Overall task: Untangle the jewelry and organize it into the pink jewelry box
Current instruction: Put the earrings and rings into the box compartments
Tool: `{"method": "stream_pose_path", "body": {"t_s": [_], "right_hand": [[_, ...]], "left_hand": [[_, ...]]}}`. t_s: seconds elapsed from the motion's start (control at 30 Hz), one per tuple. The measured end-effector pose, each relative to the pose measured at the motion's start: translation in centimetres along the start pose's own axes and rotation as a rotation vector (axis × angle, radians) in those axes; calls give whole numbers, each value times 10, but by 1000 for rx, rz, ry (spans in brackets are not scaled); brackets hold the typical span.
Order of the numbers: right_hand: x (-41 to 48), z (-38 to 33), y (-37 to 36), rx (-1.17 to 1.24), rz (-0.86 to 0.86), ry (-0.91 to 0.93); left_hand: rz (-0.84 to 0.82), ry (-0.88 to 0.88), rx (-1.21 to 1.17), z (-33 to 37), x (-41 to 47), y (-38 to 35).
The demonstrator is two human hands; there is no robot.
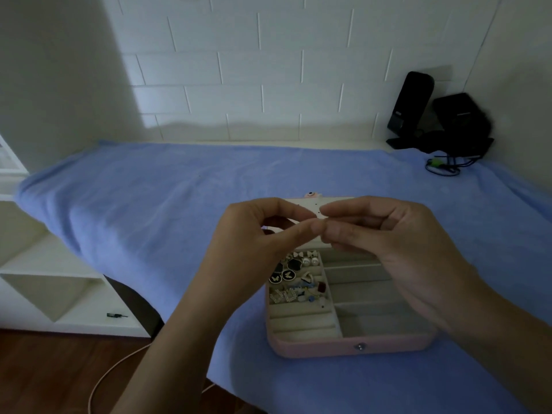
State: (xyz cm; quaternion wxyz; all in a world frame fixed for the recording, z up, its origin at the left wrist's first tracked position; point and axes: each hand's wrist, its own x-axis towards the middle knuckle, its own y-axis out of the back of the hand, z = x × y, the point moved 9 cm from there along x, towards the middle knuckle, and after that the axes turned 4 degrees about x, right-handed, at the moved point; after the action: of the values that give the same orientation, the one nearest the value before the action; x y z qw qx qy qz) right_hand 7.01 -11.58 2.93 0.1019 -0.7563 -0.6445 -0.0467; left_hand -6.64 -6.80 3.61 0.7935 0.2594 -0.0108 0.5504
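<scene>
Our left hand (pixel 254 234) and right hand (pixel 388 243) meet at curled fingertips, whether pinching anything we cannot tell, above the open pink jewelry box (pixel 352 348) at 6 o'clock on the blue towel (pixel 149 204), earrings (pixel 294 274) filling its 10 o'clock rows.

Anything pinched between left grip (pixel 254 237) and right grip (pixel 388 243) is appearing too small to tell (both are partly hiding the pale lid (pixel 301 206) of the pink rectangular jewelry box (pixel 328 349)).

One left hand (pixel 254 237), one right hand (pixel 391 246), one pink jewelry box (pixel 352 349), two speakers (pixel 410 106) (pixel 460 121), one cloth (pixel 179 189).
</scene>
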Motion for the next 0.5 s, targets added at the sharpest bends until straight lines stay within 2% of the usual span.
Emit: {"method": "stream_pose_path", "body": {"t_s": [0.1, 0.23, 0.4, 0.5], "right_hand": [[0, -1, 2, 46, 22, 29], [0, -5, 1, 30, 7, 54], [1, -17, -1, -329, -49, 153], [4, -14, 1, -444, -52, 134]], "left_hand": [[53, 36, 15, -1, 1, 5], [14, 31, 7, 0, 2, 0], [-18, -25, 156, 2, 6, -6], [-48, -112, 312, 7, 9, -11]]}}
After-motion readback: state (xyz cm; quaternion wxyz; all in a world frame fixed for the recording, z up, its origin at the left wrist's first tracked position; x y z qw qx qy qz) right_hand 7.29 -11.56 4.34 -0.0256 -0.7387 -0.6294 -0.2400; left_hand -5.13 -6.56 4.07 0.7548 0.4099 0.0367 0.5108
